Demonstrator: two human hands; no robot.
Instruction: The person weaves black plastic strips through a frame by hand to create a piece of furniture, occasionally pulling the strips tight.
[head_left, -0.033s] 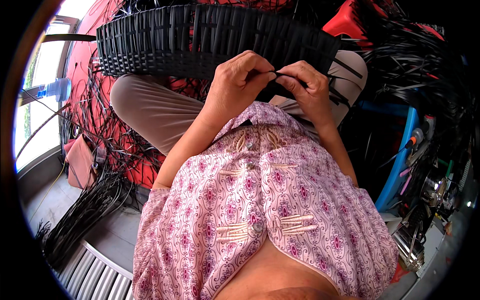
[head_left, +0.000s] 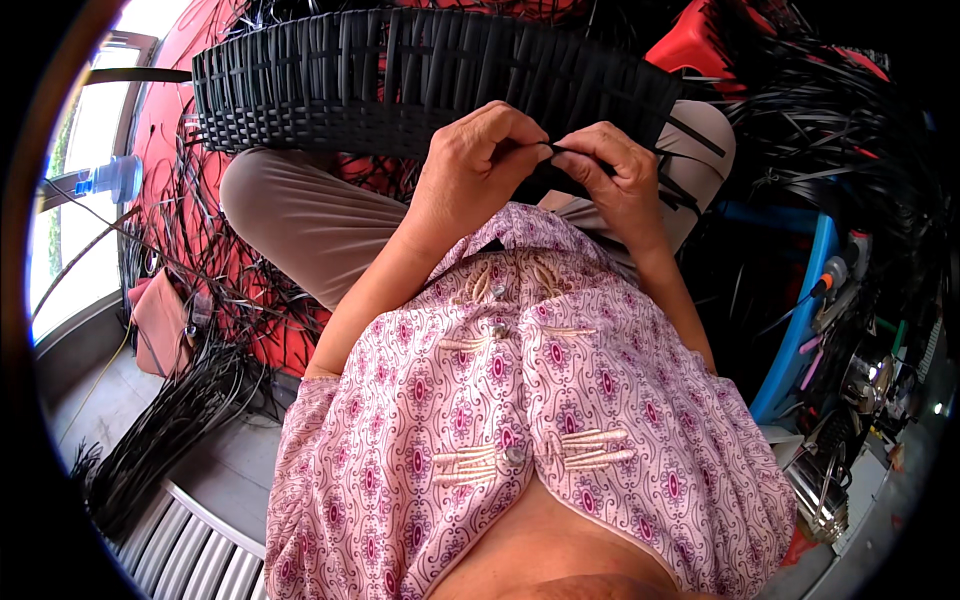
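From the head camera: a black woven basket point(head_left: 430, 80) rests across the person's lap, steadied for weaving. The left hand point(head_left: 475, 170) and right hand point(head_left: 615, 175) meet at its near rim, both pinching one black strip point(head_left: 556, 152) taut.

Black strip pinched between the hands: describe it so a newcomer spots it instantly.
Find the black woven basket lying across the person's lap. At its near edge the left hand and right hand meet; the strip is the short black strand between their fingertips, unlike the loose strands piled around.
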